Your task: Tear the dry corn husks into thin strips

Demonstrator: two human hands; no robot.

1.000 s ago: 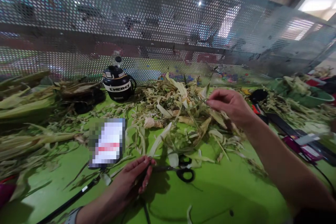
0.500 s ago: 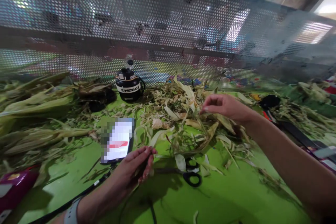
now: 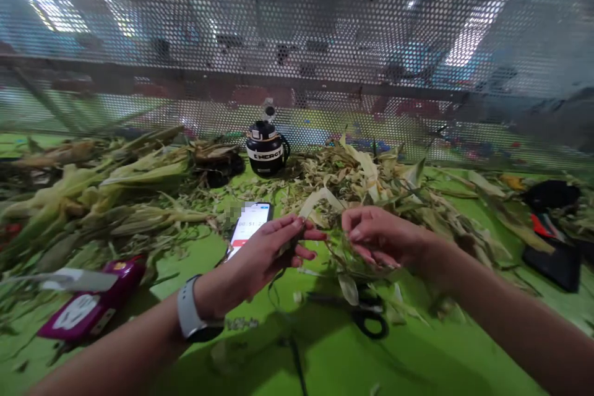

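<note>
My left hand (image 3: pixel 281 247) has its thumb and forefinger pinched on a narrow pale strip of corn husk (image 3: pixel 318 197), its other fingers loosely bent. The strip arches up and over toward my right hand (image 3: pixel 378 236). That hand is close by on the right, fingers curled and thumb pressed in; what sits between its fingertips is too small to make out. Behind both hands rises a heap of dry husk scraps (image 3: pixel 366 167). Just below them, black-handled scissors (image 3: pixel 371 323) lie on the green table (image 3: pixel 334 359), partly covered by husk bits.
A phone (image 3: pixel 253 221) showing a timer lies behind my left hand. Farther back stands a black "ENERGY" jug (image 3: pixel 265 151). Husk bundles (image 3: pixel 139 167) and a purple device (image 3: pixel 99 300) are on the left. Dark items (image 3: pixel 554 260) lie right. A perforated metal panel (image 3: pixel 297 25) closes the back.
My right hand has come down from the husk heap to beside my left hand. The left hand has risen slightly with its husk strip. The view has turned left.
</note>
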